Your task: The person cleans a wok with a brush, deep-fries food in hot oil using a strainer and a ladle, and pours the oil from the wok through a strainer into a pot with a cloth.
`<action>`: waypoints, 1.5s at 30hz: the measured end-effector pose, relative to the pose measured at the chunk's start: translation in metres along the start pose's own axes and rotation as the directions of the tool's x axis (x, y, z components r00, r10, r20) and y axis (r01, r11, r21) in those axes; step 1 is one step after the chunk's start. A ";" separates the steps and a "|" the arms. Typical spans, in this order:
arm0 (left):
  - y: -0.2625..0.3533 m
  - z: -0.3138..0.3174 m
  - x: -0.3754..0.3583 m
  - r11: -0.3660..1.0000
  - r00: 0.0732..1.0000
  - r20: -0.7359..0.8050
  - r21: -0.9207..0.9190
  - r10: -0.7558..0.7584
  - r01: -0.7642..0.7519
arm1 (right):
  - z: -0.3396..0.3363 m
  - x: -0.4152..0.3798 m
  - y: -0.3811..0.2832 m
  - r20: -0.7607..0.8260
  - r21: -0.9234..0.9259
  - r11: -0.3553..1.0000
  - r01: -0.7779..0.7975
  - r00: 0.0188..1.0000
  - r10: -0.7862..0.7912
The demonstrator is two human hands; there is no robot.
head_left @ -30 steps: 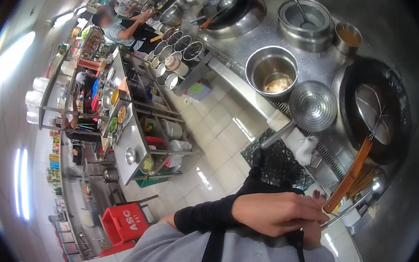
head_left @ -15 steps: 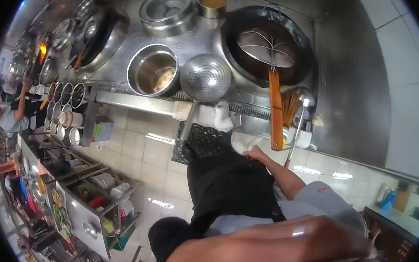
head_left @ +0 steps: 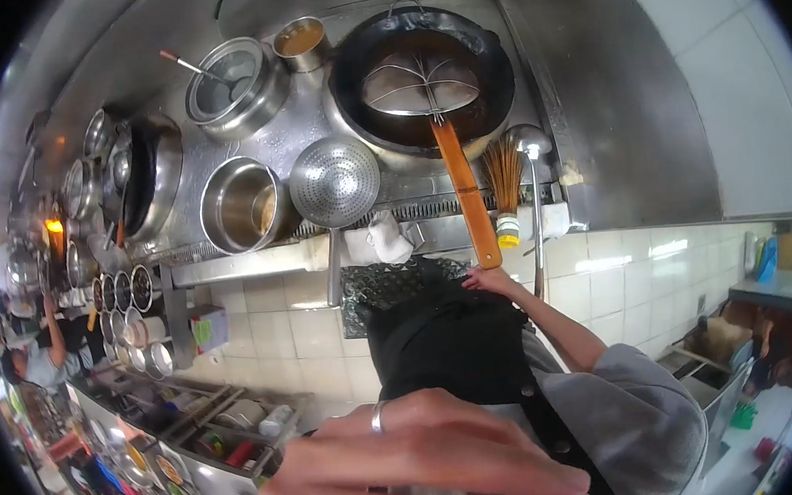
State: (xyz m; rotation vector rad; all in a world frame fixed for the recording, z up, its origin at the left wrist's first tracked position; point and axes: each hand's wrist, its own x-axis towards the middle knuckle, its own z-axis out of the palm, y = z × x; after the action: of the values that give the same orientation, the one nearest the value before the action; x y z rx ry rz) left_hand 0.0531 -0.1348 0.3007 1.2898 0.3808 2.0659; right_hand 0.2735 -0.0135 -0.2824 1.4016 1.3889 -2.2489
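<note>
My left hand (head_left: 421, 450) is large and close to the camera at the bottom, a ring on one finger. Its fingers are stretched out with gaps between them, and no held object shows. My right hand (head_left: 487, 279) is in front of the black apron (head_left: 450, 336), fingers loosely apart and apparently empty. It appears just below the end of a wooden handle (head_left: 469, 200); contact is unclear. That handle belongs to a wire-framed strainer (head_left: 421, 87) lying over a dark wok (head_left: 493, 68). A bamboo brush (head_left: 504, 178) and a ladle (head_left: 529, 139) are right of the handle.
A perforated ladle (head_left: 335, 182), an empty-looking steel pot (head_left: 225, 205), a lidded pot (head_left: 235, 93) and a small pot of brown liquid (head_left: 301, 41) stand on the steel stove. White cloths (head_left: 381, 239) lie at its edge. A co-worker (head_left: 42, 359) is at far left.
The view has turned, so the stove items appear further left. My left forearm crossed the bottom before; now its fingers show there. My right hand has left the white cloth beside it.
</note>
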 end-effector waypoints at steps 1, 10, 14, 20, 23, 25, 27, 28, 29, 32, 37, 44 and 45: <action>-0.001 -0.001 0.002 1.000 1.000 0.016 0.004 -0.003 0.003 | 0.009 -0.021 -0.020 0.010 0.100 0.994 0.052 0.999 -0.053; -0.035 0.015 0.015 0.979 0.965 0.184 -0.114 0.189 -0.170 | 0.047 -0.164 -0.222 0.008 0.536 0.779 0.325 0.921 -0.390; -0.024 0.002 0.015 0.988 0.965 0.224 0.038 0.137 -0.150 | 0.040 -0.152 -0.235 -0.203 -0.217 0.831 0.512 0.809 -0.551; 0.001 -0.026 -0.010 0.978 0.971 0.217 0.198 -0.104 0.060 | 0.051 -0.187 -0.268 -0.396 -0.871 0.489 -0.040 0.646 -0.653; 0.012 -0.018 -0.022 0.949 0.950 0.175 0.229 -0.258 0.216 | 0.034 -0.180 -0.274 -0.385 -0.859 0.511 -0.025 0.690 -0.614; 0.019 -0.013 -0.029 0.901 0.924 0.156 0.326 -0.349 0.286 | 0.024 -0.179 -0.269 -0.374 -0.829 0.554 0.075 0.662 -0.649; 0.022 -0.004 -0.039 0.867 0.917 0.081 0.367 -0.391 0.338 | 0.014 -0.175 -0.265 -0.358 -0.740 0.621 0.259 0.629 -0.690; 0.021 -0.003 -0.041 0.858 0.914 0.076 0.382 -0.399 0.343 | 0.008 -0.171 -0.262 -0.352 -0.686 0.639 0.348 0.610 -0.710; 0.020 -0.004 -0.044 0.848 0.911 0.069 0.399 -0.407 0.348 | 0.009 -0.165 -0.258 -0.360 -0.619 0.615 0.488 0.520 -0.774; 0.018 -0.010 -0.053 0.847 0.908 0.118 0.424 -0.401 0.319 | 0.015 -0.189 -0.272 -0.394 -0.030 0.895 0.444 0.818 -0.419; 0.024 -0.007 -0.058 0.786 0.874 0.095 0.493 -0.476 0.374 | 0.018 -0.200 -0.277 -0.419 0.227 0.845 0.485 0.832 -0.365; 0.018 -0.016 -0.065 0.788 0.862 0.153 0.505 -0.483 0.352 | 0.017 -0.220 -0.279 -0.372 0.211 0.834 0.509 0.831 -0.413; 0.017 -0.017 -0.065 0.790 0.859 0.162 0.501 -0.486 0.352 | 0.017 -0.220 -0.278 -0.356 0.199 0.841 0.504 0.836 -0.417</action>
State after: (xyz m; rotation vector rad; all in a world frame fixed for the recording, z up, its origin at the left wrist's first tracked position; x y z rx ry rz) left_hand 0.0506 -0.1895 0.2582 1.5721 0.9759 1.4229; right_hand 0.2333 0.0589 0.0629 1.7080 1.7136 -2.7244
